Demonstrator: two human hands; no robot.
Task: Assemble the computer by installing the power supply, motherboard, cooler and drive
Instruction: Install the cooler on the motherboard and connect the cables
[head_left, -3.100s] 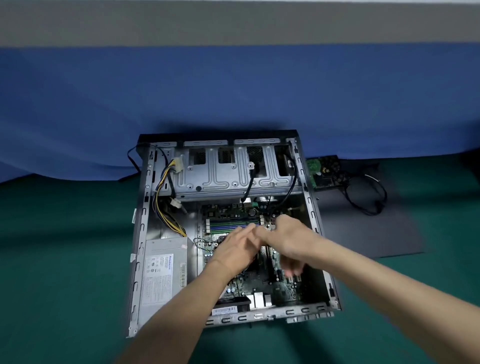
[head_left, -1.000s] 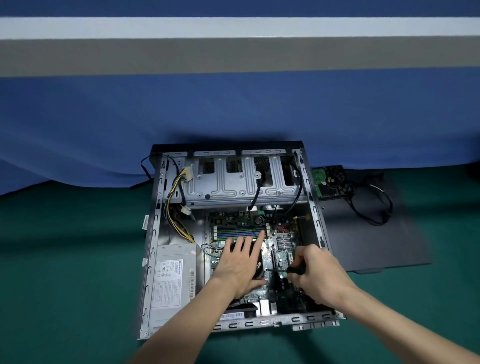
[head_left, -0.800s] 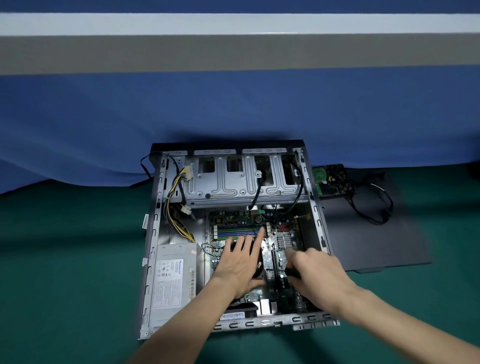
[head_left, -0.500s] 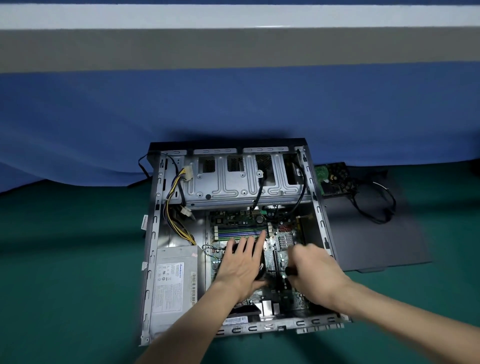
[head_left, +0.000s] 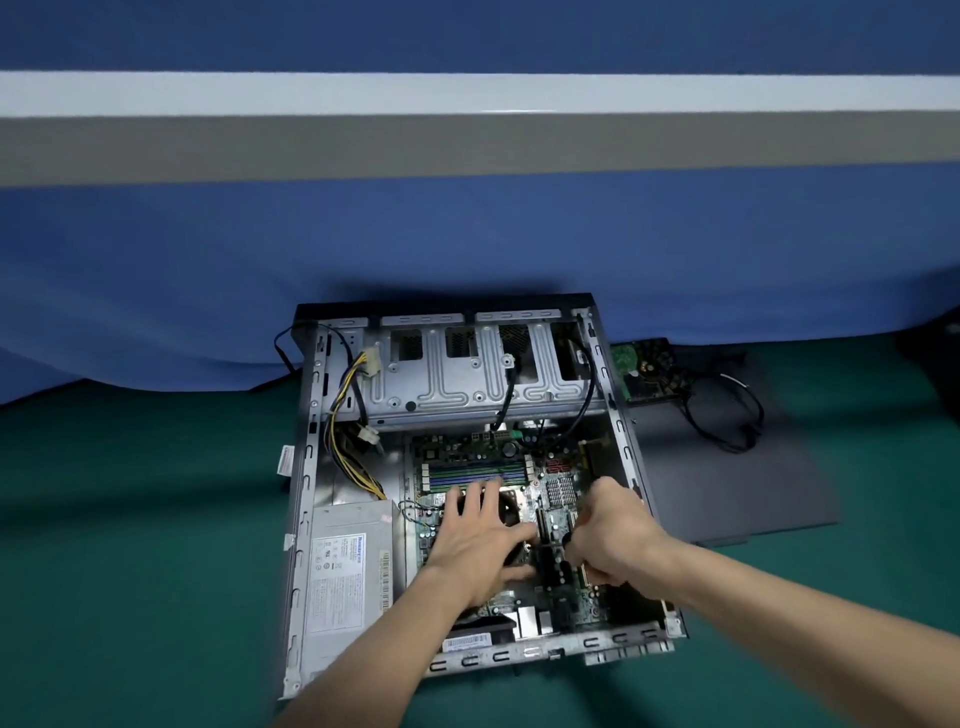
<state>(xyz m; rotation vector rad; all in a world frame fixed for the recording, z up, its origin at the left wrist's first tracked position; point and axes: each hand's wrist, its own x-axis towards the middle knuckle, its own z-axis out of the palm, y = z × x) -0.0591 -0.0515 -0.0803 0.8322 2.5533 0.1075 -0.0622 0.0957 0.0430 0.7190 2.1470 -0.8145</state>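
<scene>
In the head view, the computer case (head_left: 306, 467) lies open on the green desk (head_left: 130, 545). The left hand (head_left: 475, 543) lies flat on the cooler (head_left: 506, 512) at the middle of the case, fingers straight and spread, pressing it onto the motherboard (head_left: 558, 491). Just right of the cooler, the right hand (head_left: 621, 538) has its fingers curled tight round a dark tool handle (head_left: 567, 539), probably a screwdriver; its tip is hidden.

The power supply (head_left: 348, 571) sits in the case's near-left corner. The hard drive (head_left: 644, 369) lies outside the case, by its far-right corner, not yet fitted.

A slipping tip could gouge the board. If the flat hand eases off, the cooler may tilt and seat unevenly. The thin wires (head_left: 410, 506) left of the cooler could get pinched beneath it.
</scene>
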